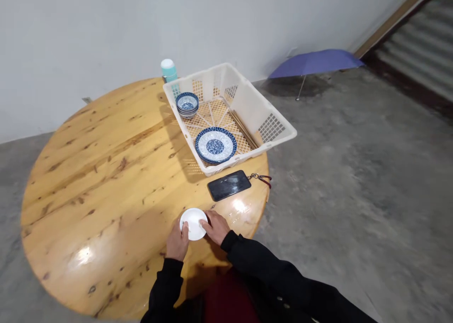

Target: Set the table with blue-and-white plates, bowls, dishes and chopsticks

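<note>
A small white dish (193,222) sits near the front edge of the round wooden table (106,172). My left hand (177,242) grips its left rim and my right hand (216,226) grips its right rim, fingers curled on it. Both arms wear black sleeves. A white plastic basket (276,124) stands at the table's far right side. Inside it lie a blue-and-white patterned plate (215,145), a stack of blue-and-white bowls (187,104) and a bundle of chopsticks (245,129).
A black phone (229,185) with a keyring strap (261,177) lies just in front of the basket. A teal bottle (169,71) stands behind the basket. An open purple umbrella (314,62) rests on the concrete floor by the wall. Stairs (417,44) rise at far right.
</note>
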A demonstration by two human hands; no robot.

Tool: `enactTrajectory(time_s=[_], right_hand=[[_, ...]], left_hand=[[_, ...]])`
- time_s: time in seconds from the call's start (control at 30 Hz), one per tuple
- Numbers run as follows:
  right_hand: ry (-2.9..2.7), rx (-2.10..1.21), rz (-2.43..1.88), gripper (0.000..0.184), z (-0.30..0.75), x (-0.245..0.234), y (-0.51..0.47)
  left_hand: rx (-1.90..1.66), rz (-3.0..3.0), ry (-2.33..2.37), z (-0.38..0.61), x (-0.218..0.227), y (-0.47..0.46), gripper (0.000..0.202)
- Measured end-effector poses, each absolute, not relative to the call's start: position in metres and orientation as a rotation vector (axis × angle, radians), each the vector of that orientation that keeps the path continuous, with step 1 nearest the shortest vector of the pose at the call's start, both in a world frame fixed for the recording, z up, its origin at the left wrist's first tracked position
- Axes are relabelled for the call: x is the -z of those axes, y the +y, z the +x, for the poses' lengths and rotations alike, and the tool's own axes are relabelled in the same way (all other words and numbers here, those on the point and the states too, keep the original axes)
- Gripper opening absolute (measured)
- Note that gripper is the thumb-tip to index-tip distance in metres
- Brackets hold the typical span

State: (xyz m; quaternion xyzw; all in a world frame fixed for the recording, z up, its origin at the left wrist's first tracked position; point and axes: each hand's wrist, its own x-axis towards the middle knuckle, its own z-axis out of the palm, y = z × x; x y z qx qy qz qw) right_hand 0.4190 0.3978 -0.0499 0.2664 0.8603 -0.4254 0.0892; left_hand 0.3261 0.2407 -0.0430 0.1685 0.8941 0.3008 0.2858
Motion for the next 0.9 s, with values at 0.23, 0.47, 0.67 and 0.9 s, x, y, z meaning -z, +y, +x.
enactTrajectory(time_s=[0.23,0.47,0.67,0.9], right_hand=[[2.565,1.334,0.703,0.027,0.433,0.048,0.400],[2.548,1.459,0.604,0.025,0.481,0.020,0.420],[2.575,1.417,0.686,0.024,0.515,-0.013,0.439],[2.558,1.652,0.837,0.016,0.551,-0.033,0.448]], left_hand=[[-1.030,0.130,2.288,0.357,0.028,0.247,0.051],[-1.096,0.086,2.289,0.423,0.002,0.254,0.067],[-1.004,0.369,2.331,0.438,-0.017,0.268,0.063],[-0.978,0.571,2.345,0.445,-0.064,0.278,0.032]])
